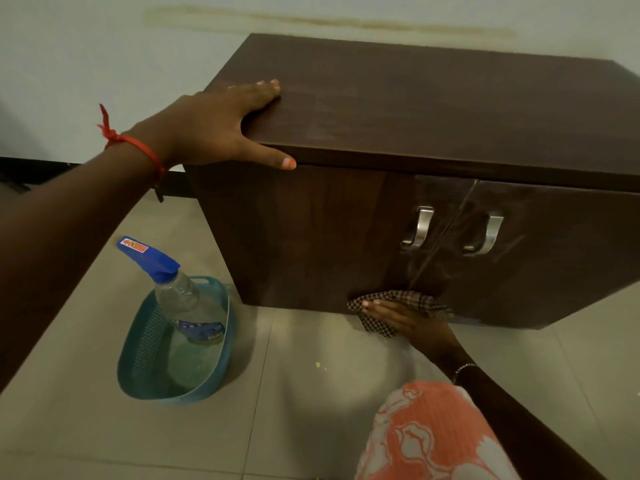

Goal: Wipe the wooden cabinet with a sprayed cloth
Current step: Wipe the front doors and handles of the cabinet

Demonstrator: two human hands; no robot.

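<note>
1. Cabinet [398,109]: dark brown wood, low, standing on a tiled floor [294,393] against a pale wall [104,46]. Flat top, two front doors meeting at a centre seam. Faint smears show on the top and around the door seam.
2. Handles: two, brushed metal, curved. One on the left door [418,227], one on the right door [486,235], either side of the seam.
3. Left hand [214,128]: open, flat, palm down on the top's front left corner. Fingers lie on the top; the thumb hooks over the front edge. It grips nothing. A red thread [133,143] is tied round the wrist.
4. Right hand [405,318]: open, fingers spread flat, pressing the cloth against the bottom of the cabinet front, near the seam. A dark beaded bracelet [464,369] sits on the wrist.
5. Cloth [398,306]: checked, brown and pale, crumpled, held between the right palm and the lower door edge; its loose end hangs down to floor level.
6. Basket [138,358]: teal plastic, oval, perforated wall, on the floor left of the cabinet, just beside its corner.
7. Bottle [187,299]: clear spray bottle, blue trigger head with a red label, blue label at its base, leaning inside the basket.
8. Garment [433,434]: orange and white print, bottom right.
9. Stain [329,22]: yellowish streak on the wall above the cabinet.
</note>
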